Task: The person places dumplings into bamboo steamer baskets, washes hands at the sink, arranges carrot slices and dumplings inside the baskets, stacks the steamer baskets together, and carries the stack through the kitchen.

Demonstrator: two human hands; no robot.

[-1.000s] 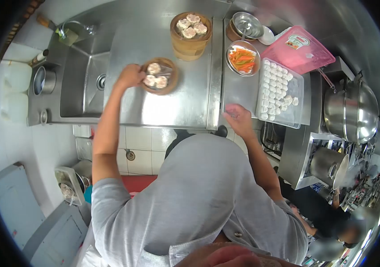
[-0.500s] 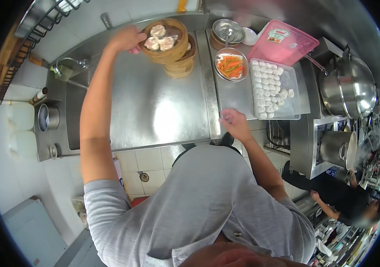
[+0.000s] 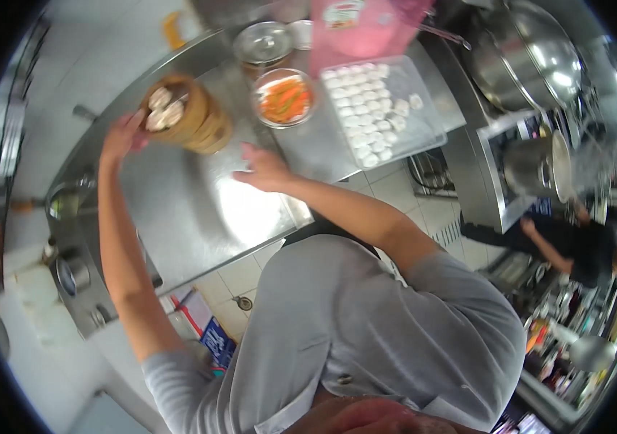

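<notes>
A stack of bamboo steamers (image 3: 203, 123) stands on the steel counter, and pale dumplings (image 3: 165, 114) show in the top one. My left hand (image 3: 126, 136) has its fingers at the left rim of the top steamer, gripping it. To the right of the stack, my right hand (image 3: 265, 170) hovers over the counter with thumb and fingers apart, holding nothing. A bowl of orange and green vegetable strips (image 3: 284, 100) sits beyond it. Farther right, a clear tray (image 3: 424, 123) holds several rows of round white pieces.
Metal bowls (image 3: 264, 45) and a pink lid (image 3: 366, 32) are at the back. On the right are a big steel wok or lid (image 3: 525, 54) and a steaming pot (image 3: 536, 166). A person in dark clothes (image 3: 583, 246) stands beyond the stove. The counter's front edge (image 3: 229, 261) faces me.
The top steamer, carried by my left hand from the counter, now rests on the stack. My right hand has moved left, toward the stack. The whole view has turned.
</notes>
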